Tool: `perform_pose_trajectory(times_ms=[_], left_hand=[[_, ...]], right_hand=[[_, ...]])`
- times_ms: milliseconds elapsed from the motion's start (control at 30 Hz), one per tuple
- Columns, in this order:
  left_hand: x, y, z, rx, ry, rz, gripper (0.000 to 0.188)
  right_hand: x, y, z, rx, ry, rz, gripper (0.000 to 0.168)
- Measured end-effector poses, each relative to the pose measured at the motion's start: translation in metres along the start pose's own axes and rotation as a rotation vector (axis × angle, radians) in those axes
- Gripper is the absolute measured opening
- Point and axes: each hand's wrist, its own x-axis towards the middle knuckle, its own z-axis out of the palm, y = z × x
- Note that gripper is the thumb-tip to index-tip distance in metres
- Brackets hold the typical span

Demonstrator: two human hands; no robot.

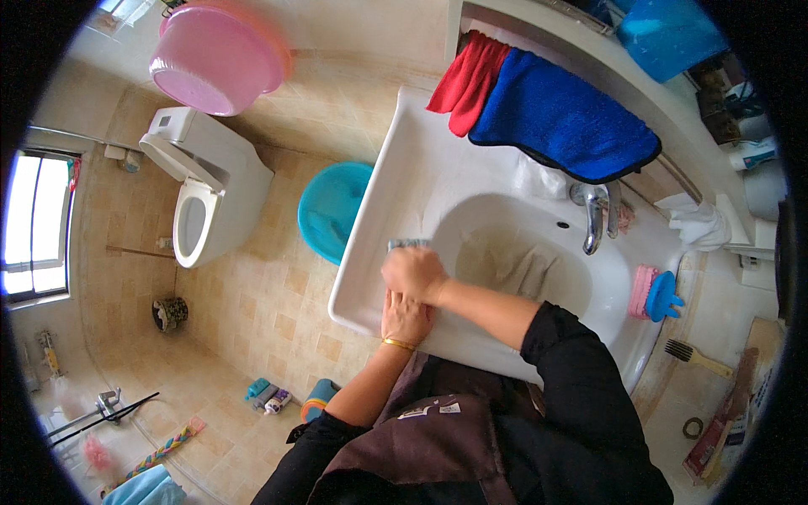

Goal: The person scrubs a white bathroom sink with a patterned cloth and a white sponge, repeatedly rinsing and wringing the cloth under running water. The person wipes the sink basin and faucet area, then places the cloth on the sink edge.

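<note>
On the left ledge of a white ceramic washbasin [372, 278], my right hand [413, 274] is curled over a small grey-blue cloth [409, 242]; motion blurs it, and what it grips is hidden. Just below, touching it, my left hand [406, 319] rests on the ledge, a gold bracelet at its wrist; its fingertips are covered. In the bowl, cloudy water covers part of a light cloth [533, 271]. A chrome faucet [593, 218] stands at the bowl's far right side. A red cloth [470, 82] and a blue towel [555, 113] hang above the basin.
A turquoise basin [328, 211] is on the tiled floor left of the washbasin. Farther left stands a white toilet [233, 183], near pink tubs [221, 57]. A pink brush [644, 290] and a blue-backed one [664, 297] lie on the basin's right rim. Bottles [276, 401] are on the floor.
</note>
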Motion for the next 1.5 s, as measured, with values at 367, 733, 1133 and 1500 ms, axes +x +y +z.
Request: perform_pose_trajectory(times_ms=[367, 733, 1133, 1500], left_hand=[[0.011, 0.006, -0.012, 0.009, 0.068, 0.024, 0.056], [0.012, 0.011, -0.013, 0.028, 0.121, 0.047, 0.060], [0.013, 0.008, -0.013, 0.032, 0.140, 0.056, 0.060], [0.005, 0.004, -0.006, -0.021, 0.014, 0.011, 0.061]], right_hand=[[0.038, 0.003, -0.013, 0.077, 0.001, 0.213, 0.029], [0.098, 0.086, -0.022, -0.257, 0.263, 0.290, 0.021], [0.092, 0.080, -0.015, -0.184, 0.298, 0.173, 0.023], [0.020, 0.010, 0.007, -0.020, 0.037, 0.026, 0.025]])
